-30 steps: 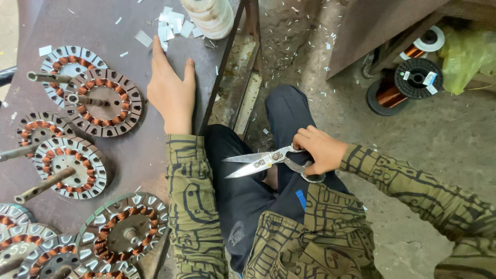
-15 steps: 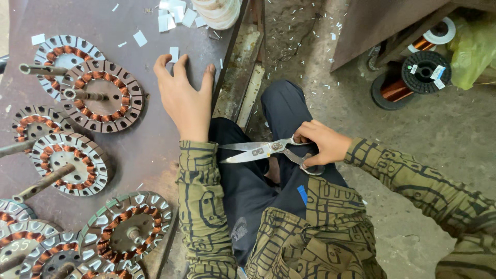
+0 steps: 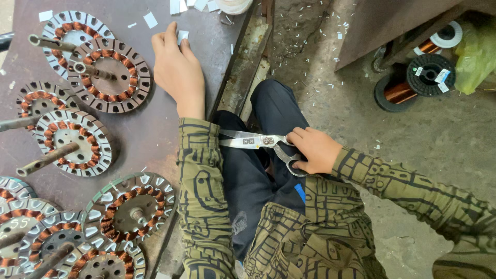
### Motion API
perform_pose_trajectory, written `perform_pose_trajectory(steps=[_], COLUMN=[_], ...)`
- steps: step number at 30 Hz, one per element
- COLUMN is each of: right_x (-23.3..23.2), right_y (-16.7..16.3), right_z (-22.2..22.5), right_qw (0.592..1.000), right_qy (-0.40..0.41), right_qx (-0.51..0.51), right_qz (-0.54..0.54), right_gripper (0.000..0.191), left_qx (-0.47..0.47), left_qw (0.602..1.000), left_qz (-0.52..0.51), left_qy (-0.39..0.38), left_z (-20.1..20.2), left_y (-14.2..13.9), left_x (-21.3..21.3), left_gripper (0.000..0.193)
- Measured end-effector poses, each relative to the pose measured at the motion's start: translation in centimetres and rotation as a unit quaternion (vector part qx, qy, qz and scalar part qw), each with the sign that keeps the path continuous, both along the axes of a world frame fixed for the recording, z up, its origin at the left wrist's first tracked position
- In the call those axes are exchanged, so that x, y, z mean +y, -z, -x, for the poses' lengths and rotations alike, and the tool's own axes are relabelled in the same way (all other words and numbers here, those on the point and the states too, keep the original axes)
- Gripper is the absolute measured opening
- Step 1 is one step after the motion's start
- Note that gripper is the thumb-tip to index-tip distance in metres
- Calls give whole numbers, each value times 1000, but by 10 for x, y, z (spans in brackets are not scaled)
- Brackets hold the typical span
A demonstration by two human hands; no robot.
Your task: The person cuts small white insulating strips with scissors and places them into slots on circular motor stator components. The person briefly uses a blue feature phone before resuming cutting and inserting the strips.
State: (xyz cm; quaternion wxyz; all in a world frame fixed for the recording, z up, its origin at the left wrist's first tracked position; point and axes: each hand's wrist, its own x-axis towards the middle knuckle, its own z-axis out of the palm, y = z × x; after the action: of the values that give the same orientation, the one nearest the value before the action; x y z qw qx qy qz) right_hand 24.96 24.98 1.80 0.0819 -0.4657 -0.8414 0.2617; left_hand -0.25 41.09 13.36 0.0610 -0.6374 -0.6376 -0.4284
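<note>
My left hand (image 3: 178, 72) lies palm down on the dark workbench (image 3: 150, 129), fingers on a small white paper slip (image 3: 182, 36). My right hand (image 3: 315, 150) grips the handles of large metal scissors (image 3: 258, 141) over my lap; the blades point left toward my left sleeve and look nearly closed. Several round motor stators with copper windings (image 3: 111, 75) sit left of my left hand, some on metal shafts.
More white slips (image 3: 151, 19) and a pale roll (image 3: 235, 5) lie at the bench's far edge. More wound stators (image 3: 129, 212) crowd the bench's near left. Copper wire spools (image 3: 408, 82) and a yellow-green bag (image 3: 475, 57) rest on the concrete floor at right.
My left hand has slid further up the bench onto a white slip. The scissors' blades have closed and swung closer to my left sleeve.
</note>
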Motion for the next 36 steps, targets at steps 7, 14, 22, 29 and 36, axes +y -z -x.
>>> perform_pose_trajectory(steps=[7,14,22,29,36], right_x=[4,-2,-29,-41,-33], right_y=[10,12,31,24,35], right_z=[-11,-43,-30,-20,-13], right_qw=[991,803,918,957,962], right_qy=[9,188,251,231,223], right_qx=[-85,240,119,10,-8], right_qz=[104,512,282,176,160], right_gripper=[45,30,62,79,80], left_qx=[-162,-623,-730,-745,-749], left_qw=[977,744,622,583,552], left_qz=[-29,47,187,232,283], left_qy=[138,236,215,228,232], left_z=[-2,-53,-58,-60,-59], left_y=[-8,44,100,117,142], left_x=[-23,-137,-125,-126,-127], left_gripper=[21,31,34,27,25])
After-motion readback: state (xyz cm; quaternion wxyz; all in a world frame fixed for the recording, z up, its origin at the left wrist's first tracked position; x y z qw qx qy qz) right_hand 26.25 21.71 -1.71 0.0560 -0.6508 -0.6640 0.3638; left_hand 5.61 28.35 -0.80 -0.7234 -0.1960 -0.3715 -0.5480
